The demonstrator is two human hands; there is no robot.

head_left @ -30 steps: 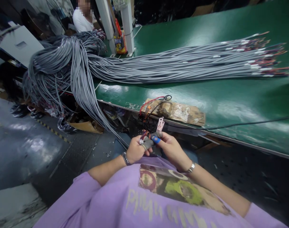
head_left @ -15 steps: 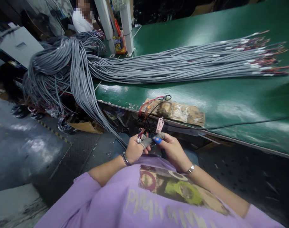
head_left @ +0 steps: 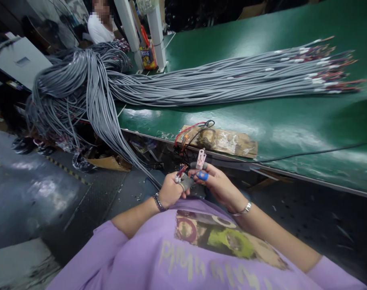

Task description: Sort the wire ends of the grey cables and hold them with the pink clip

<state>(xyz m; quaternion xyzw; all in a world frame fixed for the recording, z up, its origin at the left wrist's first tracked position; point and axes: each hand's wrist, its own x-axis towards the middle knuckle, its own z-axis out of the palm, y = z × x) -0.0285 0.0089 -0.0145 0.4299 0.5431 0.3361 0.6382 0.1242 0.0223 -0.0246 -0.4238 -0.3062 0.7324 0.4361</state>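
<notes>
My left hand (head_left: 170, 189) is closed around the end of a grey cable (head_left: 132, 157), whose coloured wire tips (head_left: 181, 170) stick up past a grey finger cot. My right hand (head_left: 217, 183), with a blue cot on one fingertip, pinches a small pink connector (head_left: 201, 158) just right of those wire tips. Both hands hover in front of my purple shirt, below the near edge of the green table (head_left: 280, 133). The two hands almost touch.
A large bundle of grey cables (head_left: 219, 82) lies across the green table and spills off its left end toward the floor. A taped brown cardboard pad (head_left: 228, 141) with red and black wires sits at the table edge. Another person (head_left: 100, 24) sits at the far left.
My right hand has shifted slightly, bringing the pink connector a bit closer to the wire tips. The view has drifted a little; the left hand keeps its grip.
</notes>
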